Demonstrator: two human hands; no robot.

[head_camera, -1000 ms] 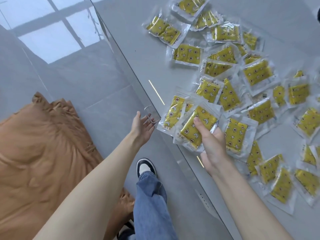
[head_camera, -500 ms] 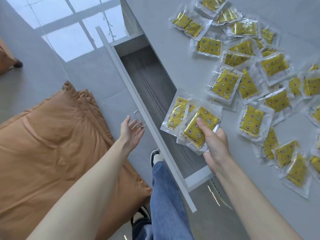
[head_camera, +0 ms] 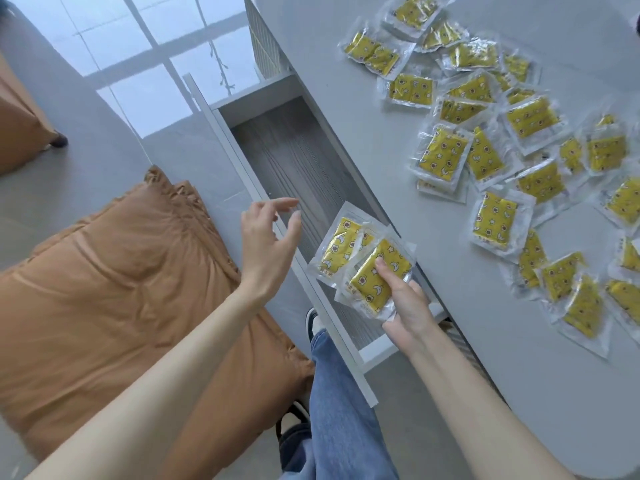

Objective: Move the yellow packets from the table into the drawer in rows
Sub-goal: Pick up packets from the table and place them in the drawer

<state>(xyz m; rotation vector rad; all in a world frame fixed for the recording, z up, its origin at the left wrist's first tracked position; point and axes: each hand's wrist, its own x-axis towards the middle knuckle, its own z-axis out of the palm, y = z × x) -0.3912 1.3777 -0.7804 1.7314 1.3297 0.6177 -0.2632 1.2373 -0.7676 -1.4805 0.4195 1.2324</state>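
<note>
Open drawer (head_camera: 294, 168), grey wood-grain floor exposed, projecting from under the surface (head_camera: 571, 46). The right grip (head_camera: 405, 306) pinches a small fan of yellow packets (head_camera: 337, 247), thumb on top, above the drawer's near end; whether they touch its floor cannot be told. The left grip (head_camera: 266, 237) hovers over the drawer's front panel, fingers loosely spread, holding nothing. The loose packets (head_camera: 441, 157) lie scattered and overlapping on the surface. An orange cushion (head_camera: 121, 271) lies on the floor, left.
</note>
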